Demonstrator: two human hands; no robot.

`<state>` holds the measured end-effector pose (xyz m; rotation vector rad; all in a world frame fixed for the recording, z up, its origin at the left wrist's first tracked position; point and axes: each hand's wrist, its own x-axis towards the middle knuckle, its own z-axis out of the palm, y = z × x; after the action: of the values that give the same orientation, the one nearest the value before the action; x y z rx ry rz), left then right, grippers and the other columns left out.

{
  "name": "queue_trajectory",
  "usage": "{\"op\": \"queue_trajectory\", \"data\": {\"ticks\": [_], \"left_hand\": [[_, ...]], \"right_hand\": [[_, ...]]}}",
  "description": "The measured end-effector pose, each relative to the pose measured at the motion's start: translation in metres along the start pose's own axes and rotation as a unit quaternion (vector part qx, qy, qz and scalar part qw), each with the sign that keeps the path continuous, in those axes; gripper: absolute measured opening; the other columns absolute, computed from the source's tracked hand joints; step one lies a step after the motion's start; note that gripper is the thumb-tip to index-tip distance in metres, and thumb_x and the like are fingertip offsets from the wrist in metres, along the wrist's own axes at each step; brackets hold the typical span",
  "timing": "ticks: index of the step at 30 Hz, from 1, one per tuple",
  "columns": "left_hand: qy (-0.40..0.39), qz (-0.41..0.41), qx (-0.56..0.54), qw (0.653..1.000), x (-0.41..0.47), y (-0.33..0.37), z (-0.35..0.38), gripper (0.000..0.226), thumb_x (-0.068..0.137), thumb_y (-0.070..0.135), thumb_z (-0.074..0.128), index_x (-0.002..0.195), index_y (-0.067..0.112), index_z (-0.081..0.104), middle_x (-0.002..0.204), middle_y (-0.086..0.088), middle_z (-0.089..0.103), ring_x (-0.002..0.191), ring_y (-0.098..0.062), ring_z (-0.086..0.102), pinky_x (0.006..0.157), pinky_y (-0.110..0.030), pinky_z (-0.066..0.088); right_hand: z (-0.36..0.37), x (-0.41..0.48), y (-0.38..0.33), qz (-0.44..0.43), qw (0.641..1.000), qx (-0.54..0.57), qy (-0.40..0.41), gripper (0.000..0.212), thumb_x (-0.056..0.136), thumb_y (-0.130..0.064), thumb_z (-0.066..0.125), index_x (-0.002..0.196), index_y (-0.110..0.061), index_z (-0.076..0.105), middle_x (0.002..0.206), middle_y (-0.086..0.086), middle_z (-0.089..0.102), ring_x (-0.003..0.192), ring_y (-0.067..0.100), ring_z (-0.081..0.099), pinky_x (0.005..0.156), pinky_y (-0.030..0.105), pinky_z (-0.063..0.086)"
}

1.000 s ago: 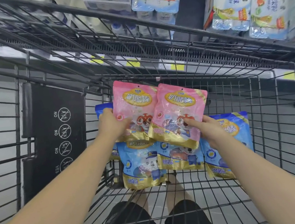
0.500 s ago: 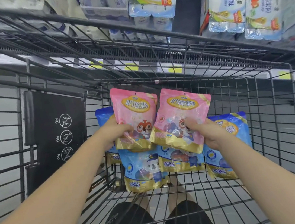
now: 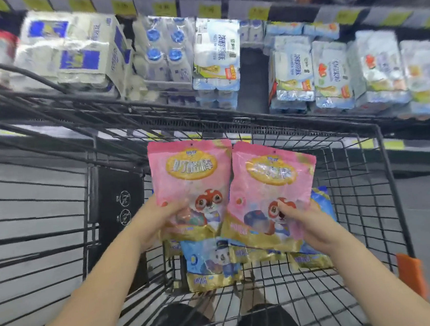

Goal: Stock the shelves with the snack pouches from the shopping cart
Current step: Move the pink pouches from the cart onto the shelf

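Two pink snack pouches with a cartoon squirrel stand upright side by side over the wire shopping cart [image 3: 368, 199]. My left hand [image 3: 156, 223] grips the lower left of the left pink pouch [image 3: 192, 184]. My right hand [image 3: 303, 222] pinches the lower right of the right pink pouch [image 3: 270, 188], which overlaps the left one's edge. Blue snack pouches [image 3: 212, 262] with gold bottoms lean in the cart behind and below the pink ones, partly hidden by them and by my right hand.
Store shelves [image 3: 352, 15] with yellow price tags rise beyond the cart, packed with wrapped milk bottle packs [image 3: 164, 58] and white-blue cartons [image 3: 292, 73]. A dark gap [image 3: 255, 77] sits between packs. The cart's black child-seat flap [image 3: 119, 206] is at the left, an orange handle end [image 3: 411, 277] at the right.
Both pink pouches have risen a little in my hands, and my view has tilted upward, bringing the stocked shelves into sight. My grips are the same.
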<state>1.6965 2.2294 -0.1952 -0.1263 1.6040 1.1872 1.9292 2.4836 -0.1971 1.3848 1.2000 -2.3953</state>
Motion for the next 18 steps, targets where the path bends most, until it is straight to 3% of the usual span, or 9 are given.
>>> {"op": "queue_trajectory", "data": {"ticks": [4, 9, 12, 14, 18], "left_hand": [[-0.008, 0.041, -0.003, 0.999, -0.038, 0.039, 0.007, 0.037, 0.086, 0.029, 0.076, 0.120, 0.014, 0.069, 0.104, -0.014, 0.075, 0.090, -0.029, 0.074, 0.051, -0.032, 0.056], [-0.004, 0.104, 0.011, 0.995, -0.080, 0.081, 0.013, 0.033, 0.088, 0.031, 0.075, 0.120, 0.024, 0.069, 0.106, 0.003, 0.077, 0.092, -0.016, 0.075, 0.051, -0.033, 0.056], [-0.017, 0.135, 0.014, 0.991, -0.099, 0.103, 0.013, 0.033, 0.088, 0.028, 0.075, 0.120, 0.024, 0.068, 0.108, 0.007, 0.077, 0.099, -0.014, 0.074, 0.048, -0.032, 0.055], [-0.030, 0.138, 0.003, 0.990, -0.109, 0.115, 0.011, 0.035, 0.087, 0.030, 0.076, 0.121, 0.025, 0.069, 0.112, 0.002, 0.076, 0.103, -0.020, 0.073, 0.046, -0.032, 0.055], [-0.054, 0.152, 0.017, 0.987, -0.117, 0.136, 0.014, 0.049, 0.077, 0.041, 0.083, 0.120, 0.022, 0.070, 0.107, -0.013, 0.070, 0.063, -0.021, 0.065, 0.043, -0.028, 0.053]], "right_hand": [[0.014, -0.032, -0.021, -0.044, 0.998, 0.048, 0.006, 0.052, 0.089, -0.016, 0.068, 0.134, 0.007, 0.057, 0.131, 0.023, 0.066, 0.121, 0.036, 0.065, 0.083, 0.036, 0.061], [0.044, -0.074, -0.056, -0.127, 0.990, 0.054, 0.015, 0.085, 0.068, -0.043, 0.091, 0.136, -0.002, 0.059, 0.130, 0.022, 0.067, 0.119, 0.037, 0.066, 0.086, 0.043, 0.061], [0.058, -0.099, -0.076, -0.158, 0.986, 0.044, 0.013, 0.066, 0.073, -0.032, 0.082, 0.128, -0.001, 0.065, 0.123, 0.021, 0.071, 0.114, 0.035, 0.069, 0.086, 0.040, 0.061], [0.063, -0.115, -0.085, -0.166, 0.985, 0.038, 0.028, 0.065, 0.075, -0.030, 0.081, 0.127, 0.005, 0.064, 0.122, 0.024, 0.071, 0.114, 0.039, 0.068, 0.091, 0.045, 0.058], [0.060, -0.144, -0.094, -0.187, 0.978, 0.032, 0.090, 0.056, 0.077, -0.032, 0.082, 0.119, 0.003, 0.069, 0.115, 0.025, 0.073, 0.111, 0.039, 0.069, 0.080, 0.039, 0.060]]}}
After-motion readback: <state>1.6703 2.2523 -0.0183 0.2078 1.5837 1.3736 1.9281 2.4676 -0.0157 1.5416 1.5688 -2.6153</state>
